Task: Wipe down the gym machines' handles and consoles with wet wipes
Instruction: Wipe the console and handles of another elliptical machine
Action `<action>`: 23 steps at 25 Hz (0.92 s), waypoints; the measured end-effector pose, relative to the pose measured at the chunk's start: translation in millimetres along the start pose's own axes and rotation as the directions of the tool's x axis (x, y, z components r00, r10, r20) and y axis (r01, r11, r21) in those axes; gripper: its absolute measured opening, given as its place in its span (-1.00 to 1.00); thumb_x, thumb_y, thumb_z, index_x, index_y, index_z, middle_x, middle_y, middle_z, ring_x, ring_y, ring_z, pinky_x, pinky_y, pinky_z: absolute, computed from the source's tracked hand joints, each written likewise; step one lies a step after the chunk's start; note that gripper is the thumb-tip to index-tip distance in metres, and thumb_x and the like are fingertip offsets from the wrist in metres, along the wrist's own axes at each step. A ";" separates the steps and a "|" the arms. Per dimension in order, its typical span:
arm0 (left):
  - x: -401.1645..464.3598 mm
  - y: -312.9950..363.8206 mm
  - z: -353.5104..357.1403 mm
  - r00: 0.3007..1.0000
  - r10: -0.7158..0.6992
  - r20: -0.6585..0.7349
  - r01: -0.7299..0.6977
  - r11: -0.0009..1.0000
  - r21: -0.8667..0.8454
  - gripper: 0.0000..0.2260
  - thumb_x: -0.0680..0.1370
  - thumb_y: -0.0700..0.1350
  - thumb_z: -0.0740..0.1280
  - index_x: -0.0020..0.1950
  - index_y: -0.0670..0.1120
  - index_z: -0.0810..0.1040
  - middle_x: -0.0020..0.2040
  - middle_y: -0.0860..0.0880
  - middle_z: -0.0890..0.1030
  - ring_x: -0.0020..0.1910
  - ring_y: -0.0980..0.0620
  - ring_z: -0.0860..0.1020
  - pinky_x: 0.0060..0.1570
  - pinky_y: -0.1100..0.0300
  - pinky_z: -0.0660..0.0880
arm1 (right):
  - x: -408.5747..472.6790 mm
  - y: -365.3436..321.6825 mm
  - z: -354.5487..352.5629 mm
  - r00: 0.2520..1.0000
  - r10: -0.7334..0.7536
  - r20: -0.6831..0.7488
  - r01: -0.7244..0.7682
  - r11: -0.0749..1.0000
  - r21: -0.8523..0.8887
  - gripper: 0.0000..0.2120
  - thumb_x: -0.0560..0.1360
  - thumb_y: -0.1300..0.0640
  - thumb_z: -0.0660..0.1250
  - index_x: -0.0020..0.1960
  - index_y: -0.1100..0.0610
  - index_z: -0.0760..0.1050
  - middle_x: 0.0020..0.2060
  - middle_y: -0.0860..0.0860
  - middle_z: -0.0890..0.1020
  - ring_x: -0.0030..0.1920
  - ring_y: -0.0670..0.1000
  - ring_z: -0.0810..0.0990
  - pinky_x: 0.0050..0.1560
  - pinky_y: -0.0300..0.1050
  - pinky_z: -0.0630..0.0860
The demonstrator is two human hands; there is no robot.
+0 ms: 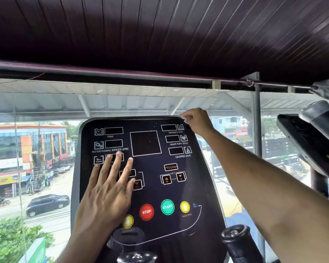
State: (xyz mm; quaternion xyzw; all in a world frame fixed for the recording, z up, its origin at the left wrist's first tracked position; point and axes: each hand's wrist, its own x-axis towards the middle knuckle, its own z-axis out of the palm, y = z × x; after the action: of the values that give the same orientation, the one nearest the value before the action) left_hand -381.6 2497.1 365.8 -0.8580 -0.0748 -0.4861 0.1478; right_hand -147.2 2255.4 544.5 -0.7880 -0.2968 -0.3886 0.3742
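Note:
A black gym machine console [152,188] fills the middle of the view, with display windows, a red STOP button and a green START button. My left hand [110,185] lies flat on its left half, fingers spread and straight. My right hand [197,121] is at the console's top right corner, fingers curled and pinching a small white wet wipe [183,118] against the edge; most of the wipe is hidden in the hand. A black handle [237,242] rises at the lower right of the console.
A second machine's console [311,145] and padded handle [319,114] stand at the right. Directly behind the console is a glass wall [36,149] over a street. A dark slatted ceiling [160,31] hangs overhead. Another knob [137,257] sits at the bottom centre.

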 end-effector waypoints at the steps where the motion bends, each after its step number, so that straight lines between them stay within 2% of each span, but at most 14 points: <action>1: 1.1 -0.7 0.2 1.000 0.004 0.005 -0.004 1.000 0.001 -0.44 0.67 0.17 -0.01 0.64 0.01 0.31 0.64 -0.12 0.28 0.62 -0.16 0.24 0.56 -0.18 0.19 | -1.8 1.3 0.1 1.000 0.015 -0.021 -0.015 1.000 0.013 -0.75 0.58 0.37 0.32 0.13 0.18 0.71 0.09 0.12 0.73 0.06 0.09 0.70 0.13 -0.16 0.56; 3: 1.0 -2.0 0.2 1.000 0.004 0.008 -0.004 1.000 0.003 -0.44 0.67 0.16 -0.01 0.64 0.01 0.30 0.65 -0.12 0.27 0.63 -0.15 0.22 0.57 -0.17 0.18 | -9.0 4.4 -1.5 0.998 0.030 -0.053 -0.029 0.999 0.024 -0.75 0.56 0.35 0.36 0.10 0.12 0.73 0.05 0.08 0.75 0.02 0.05 0.72 0.13 -0.10 0.61; 6: -0.6 -0.6 0.2 1.000 0.001 0.001 -0.001 1.000 -0.006 -0.44 0.67 0.16 -0.01 0.64 0.01 0.30 0.64 -0.12 0.27 0.63 -0.15 0.22 0.57 -0.18 0.18 | -25.8 14.6 -11.0 0.994 0.100 -0.050 -0.094 0.989 0.112 -0.76 0.51 0.40 0.36 0.03 0.18 0.74 -0.08 0.10 0.76 -0.15 -0.03 0.71 0.00 -0.17 0.63; 8: -0.4 -1.0 -0.6 1.000 0.000 0.007 0.000 1.000 -0.010 -0.44 0.67 0.16 -0.02 0.64 0.01 0.30 0.64 -0.12 0.27 0.63 -0.16 0.22 0.57 -0.19 0.19 | -45.5 26.7 -15.1 0.981 0.191 0.001 -0.189 0.969 0.157 -0.79 0.48 0.39 0.35 -0.02 0.21 0.73 -0.16 0.13 0.75 -0.18 0.02 0.71 -0.03 -0.05 0.67; 10: -0.6 -1.1 -0.6 1.000 -0.002 0.012 0.002 1.000 -0.008 -0.44 0.67 0.16 -0.02 0.64 0.01 0.29 0.65 -0.11 0.26 0.64 -0.15 0.20 0.57 -0.18 0.18 | -65.4 39.0 -16.5 0.983 0.166 0.084 -0.172 0.982 0.079 -0.81 0.46 0.31 0.35 -0.10 0.14 0.73 -0.28 0.06 0.72 -0.19 0.02 0.68 -0.10 -0.08 0.60; 11: -0.4 -0.9 -0.3 1.000 -0.002 0.012 0.002 1.000 -0.009 -0.44 0.67 0.16 -0.02 0.64 0.01 0.29 0.65 -0.11 0.25 0.64 -0.14 0.20 0.58 -0.18 0.18 | -70.3 42.0 -16.0 0.984 0.130 0.122 -0.134 0.991 0.025 -0.82 0.47 0.29 0.34 -0.14 0.13 0.71 -0.32 0.02 0.67 -0.22 0.01 0.63 -0.17 -0.13 0.49; 12: -0.3 -0.8 -0.1 1.000 -0.001 0.012 0.001 1.000 -0.009 -0.44 0.67 0.17 -0.02 0.65 0.02 0.28 0.65 -0.11 0.24 0.64 -0.14 0.19 0.58 -0.19 0.17 | -69.6 40.8 -14.6 0.988 0.104 0.119 -0.103 0.995 -0.010 -0.84 0.50 0.28 0.33 -0.13 0.16 0.70 -0.30 0.01 0.63 -0.23 0.01 0.59 -0.22 -0.18 0.40; 14: 0.5 -1.1 0.6 1.000 0.000 0.017 0.000 1.000 -0.010 -0.44 0.68 0.17 -0.03 0.65 0.03 0.26 0.66 -0.10 0.22 0.65 -0.13 0.17 0.58 -0.18 0.16 | -55.8 32.5 -11.6 0.997 0.075 0.033 -0.074 0.997 -0.015 -0.84 0.51 0.31 0.35 -0.03 0.21 0.71 -0.17 0.05 0.60 -0.16 0.02 0.59 -0.21 -0.23 0.38; 17: 0.1 -1.7 -0.5 1.000 -0.006 0.023 0.007 1.000 -0.015 -0.44 0.68 0.17 -0.03 0.66 0.03 0.26 0.67 -0.09 0.21 0.65 -0.13 0.16 0.59 -0.18 0.16 | -45.9 21.0 -7.9 0.991 0.105 -0.085 -0.098 0.992 0.085 -0.83 0.47 0.35 0.40 -0.01 0.22 0.73 -0.12 0.11 0.74 -0.10 0.05 0.69 -0.05 -0.15 0.53; 19: -0.2 -0.9 -0.4 1.000 -0.004 0.021 0.004 1.000 -0.011 -0.44 0.67 0.17 -0.01 0.65 0.02 0.27 0.66 -0.09 0.23 0.65 -0.13 0.18 0.58 -0.18 0.17 | -59.4 26.6 -9.2 0.980 0.160 -0.119 -0.141 0.977 0.158 -0.84 0.46 0.32 0.42 -0.03 0.18 0.75 -0.18 0.10 0.76 -0.13 0.05 0.73 -0.06 -0.12 0.59; 21: -0.4 -0.8 -0.5 1.000 -0.004 0.020 0.004 1.000 -0.012 -0.44 0.67 0.17 -0.02 0.65 0.02 0.27 0.66 -0.10 0.23 0.65 -0.13 0.16 0.58 -0.18 0.16 | -84.4 37.6 -13.9 0.980 0.183 -0.072 -0.163 0.961 0.223 -0.82 0.48 0.33 0.42 0.02 0.18 0.74 -0.14 0.08 0.76 -0.11 0.00 0.74 -0.03 -0.17 0.60; 23: 0.4 -1.3 -0.5 1.000 -0.005 0.027 0.005 1.000 -0.003 -0.44 0.68 0.18 -0.03 0.66 0.04 0.25 0.67 -0.08 0.21 0.66 -0.11 0.13 0.60 -0.17 0.13 | -98.9 43.1 -18.7 0.983 0.179 0.028 -0.179 0.932 0.315 -0.80 0.52 0.32 0.42 0.11 0.20 0.71 0.03 0.05 0.74 -0.02 -0.05 0.71 0.09 -0.23 0.59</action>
State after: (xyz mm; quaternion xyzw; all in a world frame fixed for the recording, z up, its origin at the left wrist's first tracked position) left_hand -382.1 2498.2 366.7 -0.8646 -0.0780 -0.4749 0.1441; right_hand -173.4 2199.2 454.3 -0.7413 -0.2821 -0.3006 0.5296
